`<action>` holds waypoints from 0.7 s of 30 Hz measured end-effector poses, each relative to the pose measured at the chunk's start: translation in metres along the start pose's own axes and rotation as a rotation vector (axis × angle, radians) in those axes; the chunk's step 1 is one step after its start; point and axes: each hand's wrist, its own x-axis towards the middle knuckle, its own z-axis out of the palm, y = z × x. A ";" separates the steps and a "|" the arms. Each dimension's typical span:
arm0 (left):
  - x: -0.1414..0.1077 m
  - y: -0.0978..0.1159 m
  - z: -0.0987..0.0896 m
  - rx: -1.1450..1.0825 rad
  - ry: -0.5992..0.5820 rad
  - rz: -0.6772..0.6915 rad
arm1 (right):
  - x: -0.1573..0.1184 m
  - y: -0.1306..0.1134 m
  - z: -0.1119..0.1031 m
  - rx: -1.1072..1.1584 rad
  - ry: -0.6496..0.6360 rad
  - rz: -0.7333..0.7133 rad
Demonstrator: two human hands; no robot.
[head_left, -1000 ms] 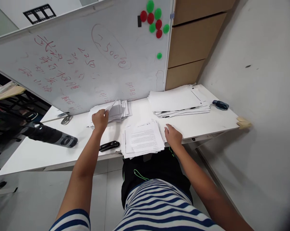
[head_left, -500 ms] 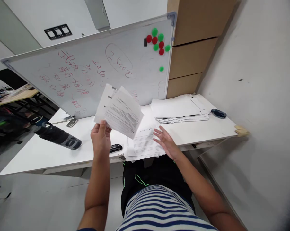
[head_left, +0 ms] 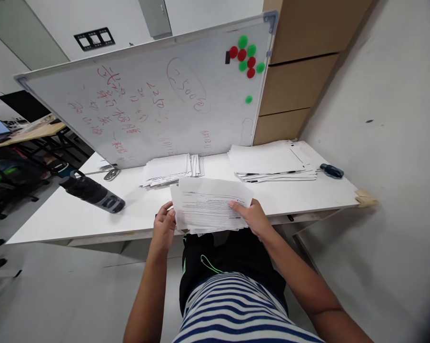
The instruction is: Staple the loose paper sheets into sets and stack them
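Observation:
Printed sheets [head_left: 207, 202] lie turned sideways between my hands, over other papers at the desk's front edge. My right hand [head_left: 248, 214] grips their right side, thumb on top and fingers underneath. At their left edge is my left hand [head_left: 165, 221], fingers curled and thumb against the paper's edge; I cannot tell how firmly it holds them. Behind, a stack of white papers [head_left: 166, 169] rests near the whiteboard's foot. Farther right lies a wider stack of large sheets [head_left: 265, 159].
The white desk [head_left: 75, 221] bears a dark bottle [head_left: 93, 193] lying at the left and a dark blue object [head_left: 332, 171] at the right. A whiteboard [head_left: 146, 105] with magnets stands behind, beside cardboard boxes [head_left: 300, 85]. A wall [head_left: 396, 166] bounds the right side.
The raised sheets in my left hand have come down and turned sideways. My right hand has closed on their right side. The stack behind them now shows as the view has shifted.

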 end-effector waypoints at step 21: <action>0.027 -0.023 0.044 0.059 -0.131 0.092 | 0.025 0.040 -0.021 -0.227 0.045 -0.117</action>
